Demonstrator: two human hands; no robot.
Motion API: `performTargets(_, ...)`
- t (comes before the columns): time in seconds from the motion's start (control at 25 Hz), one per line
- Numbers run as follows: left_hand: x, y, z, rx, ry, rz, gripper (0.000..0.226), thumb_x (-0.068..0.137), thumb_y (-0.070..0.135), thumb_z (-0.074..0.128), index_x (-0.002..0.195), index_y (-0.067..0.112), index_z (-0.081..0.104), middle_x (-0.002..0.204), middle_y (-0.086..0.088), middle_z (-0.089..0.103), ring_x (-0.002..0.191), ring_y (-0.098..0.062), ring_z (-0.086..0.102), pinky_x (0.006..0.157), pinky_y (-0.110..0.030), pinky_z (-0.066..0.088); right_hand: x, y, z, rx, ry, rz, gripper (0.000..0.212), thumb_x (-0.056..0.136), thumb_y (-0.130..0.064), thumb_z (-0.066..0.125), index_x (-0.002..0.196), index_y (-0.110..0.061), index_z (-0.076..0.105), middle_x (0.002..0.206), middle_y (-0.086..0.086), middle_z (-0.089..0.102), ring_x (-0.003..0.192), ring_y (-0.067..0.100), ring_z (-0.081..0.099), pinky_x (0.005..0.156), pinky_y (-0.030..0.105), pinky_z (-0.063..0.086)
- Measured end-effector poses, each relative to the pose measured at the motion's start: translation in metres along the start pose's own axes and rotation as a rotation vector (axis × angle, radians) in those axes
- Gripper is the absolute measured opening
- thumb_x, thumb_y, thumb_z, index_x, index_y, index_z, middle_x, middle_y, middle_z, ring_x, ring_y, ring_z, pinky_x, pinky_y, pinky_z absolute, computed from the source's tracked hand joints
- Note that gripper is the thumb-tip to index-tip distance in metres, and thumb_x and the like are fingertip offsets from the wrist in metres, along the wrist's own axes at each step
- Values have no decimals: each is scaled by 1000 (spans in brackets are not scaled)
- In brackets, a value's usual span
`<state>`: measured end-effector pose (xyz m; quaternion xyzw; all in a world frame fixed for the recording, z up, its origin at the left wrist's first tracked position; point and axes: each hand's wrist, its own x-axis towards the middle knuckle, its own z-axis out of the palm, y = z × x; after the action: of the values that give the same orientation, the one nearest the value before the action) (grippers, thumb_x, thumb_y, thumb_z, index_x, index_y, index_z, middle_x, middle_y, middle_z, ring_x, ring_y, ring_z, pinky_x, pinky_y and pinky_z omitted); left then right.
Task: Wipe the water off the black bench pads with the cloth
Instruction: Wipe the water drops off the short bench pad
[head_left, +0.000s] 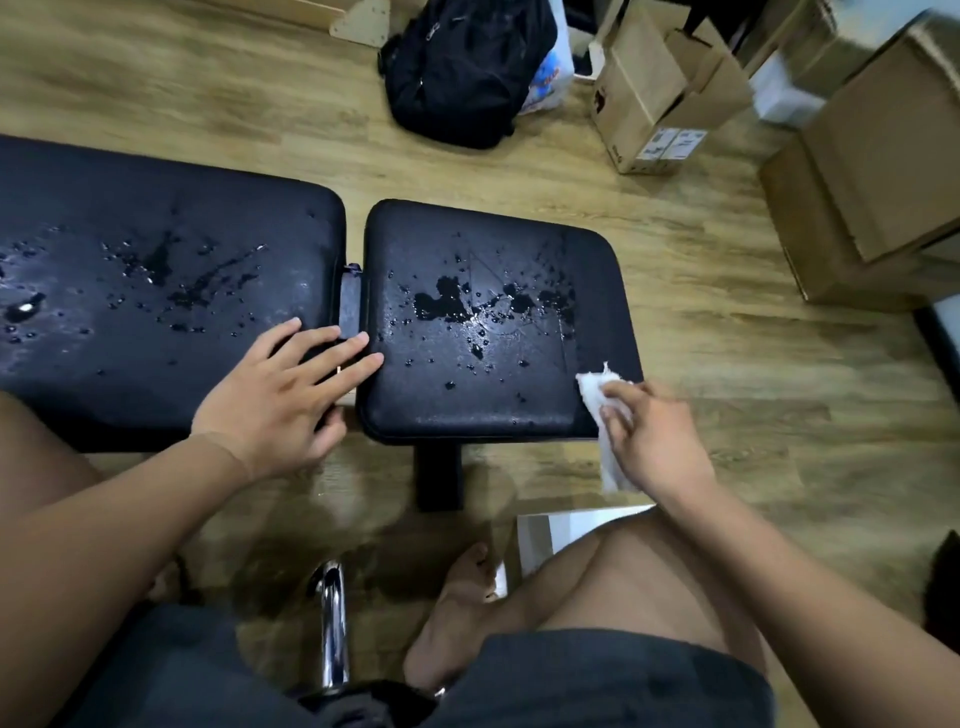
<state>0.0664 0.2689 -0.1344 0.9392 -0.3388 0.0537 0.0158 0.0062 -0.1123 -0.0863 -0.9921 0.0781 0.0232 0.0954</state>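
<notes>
Two black bench pads side by side on a wood floor: long pad and square seat pad, both beaded and puddled with water. Left hand lies flat, fingers spread, across the gap between the pads. Right hand grips a white cloth at the seat pad's near right corner.

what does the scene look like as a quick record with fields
left hand: open, flat across the gap between pads
right hand: grip on white cloth
cloth position: near right corner of small pad
small pad: puddles and droplets, unwiped
long pad: droplets, unwiped
floor: backpack, cardboard boxes
</notes>
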Motion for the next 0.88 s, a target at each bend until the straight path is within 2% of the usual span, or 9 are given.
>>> performTargets(0.12,-1,1,3,16,24,-6,60,85,37,41,142,19,49,145,-8,51,131,-34,47,114,-52,27,1,-2,1,50,29,-3,24,88,-12,60,109,-13,70,101,14,63,84,34,65,80,27,45)
performTargets(0.36,-2,0,8,36,68,18,60,86,34,46,144,18,47,146,-8,50,132,-35,46,113,-53,28,105,-23,1,-28,24,12,26,87,-18,55,110,-17,67,102,19,66,88,37,63,83,35,48)
performTargets(0.52,-1,0,8,5,70,15,62,84,33,50,144,19,46,147,-8,49,134,-34,45,114,-53,28,165,-40,-5,-12,-43,43,18,80,-16,58,97,-19,63,82,14,60,70,30,54,73,33,50)
performTargets(0.64,-2,-1,9,8,68,19,62,84,33,50,145,20,46,147,-7,48,134,-33,46,113,-54,28,207,-48,-9,-41,-75,48,18,85,-13,52,100,-17,62,79,13,56,64,28,50,64,26,39)
performTargets(0.76,-2,-2,9,0,82,25,63,83,32,51,144,20,47,147,-8,49,133,-33,46,112,-54,30,244,-54,-5,-37,-39,87,24,85,-11,49,103,-15,65,91,20,64,73,31,57,70,26,41)
performTargets(0.88,-3,-1,10,7,78,21,65,81,32,53,144,20,47,147,-7,49,134,-33,46,113,-53,29,235,-55,2,-49,15,62,33,84,-6,45,110,-12,64,104,20,67,91,34,61,82,28,46)
